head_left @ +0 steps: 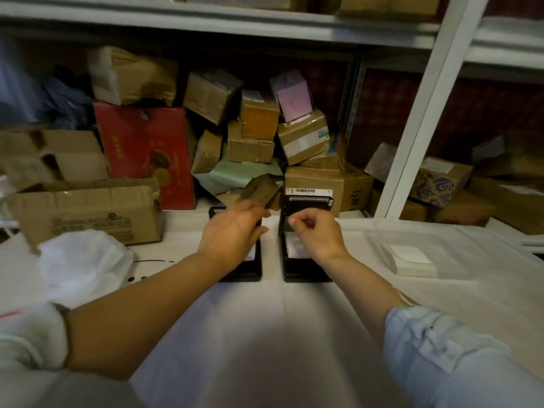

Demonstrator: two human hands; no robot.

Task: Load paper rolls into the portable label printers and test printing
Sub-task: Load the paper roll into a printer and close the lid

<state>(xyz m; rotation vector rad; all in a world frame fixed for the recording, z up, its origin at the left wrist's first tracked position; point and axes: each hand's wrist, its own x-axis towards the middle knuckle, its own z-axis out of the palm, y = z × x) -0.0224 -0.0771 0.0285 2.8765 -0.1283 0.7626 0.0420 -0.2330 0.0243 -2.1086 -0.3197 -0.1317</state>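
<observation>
Printers are being worked on side by side on the white tabletop (pixel 250 319), two black units lying close together but apart. The left printer (pixel 250 272) is being mostly covered by the left hand (pixel 232 234), whose fingers are being held out fairly straight over it, nothing gripped. A bit of white paper (pixel 250 254) is being shown just under that wrist. The right printer (pixel 303 269) is being kept open, its lid (pixel 307 206) tilted up just beyond the right hand (pixel 319 234). Fingers there are being curled, thumb and forefinger pinched, though what's pinched can't be made out. White paper (pixel 295 248) is being seen inside, just left of that hand. Further right, a stack of white labels (pixel 407 259) is being held in a clear tray (pixel 441 231).
</observation>
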